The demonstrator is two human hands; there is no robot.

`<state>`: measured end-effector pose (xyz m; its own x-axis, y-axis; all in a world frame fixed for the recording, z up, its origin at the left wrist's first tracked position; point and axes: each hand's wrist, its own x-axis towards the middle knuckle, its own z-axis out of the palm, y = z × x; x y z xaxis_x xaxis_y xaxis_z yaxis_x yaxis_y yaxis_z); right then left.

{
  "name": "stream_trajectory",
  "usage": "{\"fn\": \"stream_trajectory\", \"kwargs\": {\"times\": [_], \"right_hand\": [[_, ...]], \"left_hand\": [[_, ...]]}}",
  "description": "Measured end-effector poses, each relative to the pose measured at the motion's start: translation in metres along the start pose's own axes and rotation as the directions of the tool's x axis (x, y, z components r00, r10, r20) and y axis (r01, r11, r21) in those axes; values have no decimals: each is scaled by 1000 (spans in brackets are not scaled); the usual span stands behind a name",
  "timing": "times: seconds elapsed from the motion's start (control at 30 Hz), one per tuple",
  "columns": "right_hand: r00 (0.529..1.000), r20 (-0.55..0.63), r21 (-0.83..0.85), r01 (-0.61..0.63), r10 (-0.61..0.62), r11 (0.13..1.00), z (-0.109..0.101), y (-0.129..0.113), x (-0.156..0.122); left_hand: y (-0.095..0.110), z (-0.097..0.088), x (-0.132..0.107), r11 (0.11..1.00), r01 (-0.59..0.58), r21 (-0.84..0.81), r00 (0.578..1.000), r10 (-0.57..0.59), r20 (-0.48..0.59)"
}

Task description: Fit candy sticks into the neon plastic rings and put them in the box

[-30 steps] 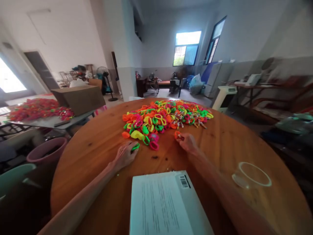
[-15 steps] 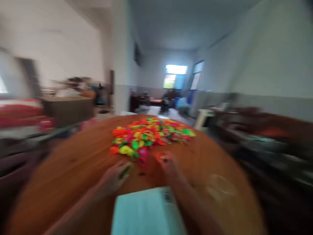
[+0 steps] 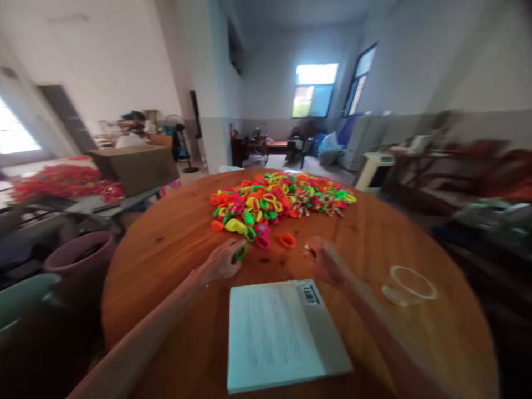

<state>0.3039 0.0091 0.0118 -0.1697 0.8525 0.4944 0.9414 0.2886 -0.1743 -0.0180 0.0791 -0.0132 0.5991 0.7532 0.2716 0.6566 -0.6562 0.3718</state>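
My left hand point(image 3: 225, 260) is closed around the edge of a small green plastic piece point(image 3: 240, 252) with an oval opening. To the right, my right hand point(image 3: 326, 260) is slightly blurred, its fingers pinched on something small and whitish that I cannot make out. An orange piece point(image 3: 287, 240) with an oval opening lies on the table between the hands. Just beyond the hands spreads a pile of small bright plastic pieces point(image 3: 266, 202) in orange, yellow, green and pink. A pale, flat box point(image 3: 274, 338) with a barcode lies nearest me.
A clear plastic cup point(image 3: 409, 288) lies on the right of the round wooden table point(image 3: 166, 260). Left of the table are a pink tub point(image 3: 78, 252), a green tub point(image 3: 29, 293), a cardboard box point(image 3: 137, 169) and another heap of bright pieces point(image 3: 66, 183).
The view has shifted and sharpened. My right hand has moved right, away from the orange piece it was at, which now lies on the table. The left hand keeps the green piece.
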Motion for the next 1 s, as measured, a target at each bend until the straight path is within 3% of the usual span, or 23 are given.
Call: {"fn": "stream_trajectory", "kwargs": {"times": [0.1, 0.3, 0.53, 0.67, 0.87, 1.0], "right_hand": [[995, 82, 70, 48, -53, 996, 14, 10, -4], [994, 105, 74, 13, -21, 997, 16, 13, -16], [927, 361, -40, -97, 105, 994, 27, 15, -29], [932, 334, -108, -112, 143, 988, 28, 12, -26], [950, 295, -63, -92, 107, 994, 19, 4, -18], [978, 197, 233, 17, -64, 972, 1, -30, -23]], "left_hand": [[-4, -5, 2, 998, 16, -69, 1000, -14, 27], [-5, -15, 6, 988, 89, -130, 996, -87, 26], [7, -17, 28, 983, 158, -89, 987, -154, 44], [11, -15, 33, 986, 156, -55, 987, -153, 56], [17, -22, 22, 997, 47, -55, 996, -43, 72], [36, -30, 4, 997, -59, -54, 992, 65, 106]]}}
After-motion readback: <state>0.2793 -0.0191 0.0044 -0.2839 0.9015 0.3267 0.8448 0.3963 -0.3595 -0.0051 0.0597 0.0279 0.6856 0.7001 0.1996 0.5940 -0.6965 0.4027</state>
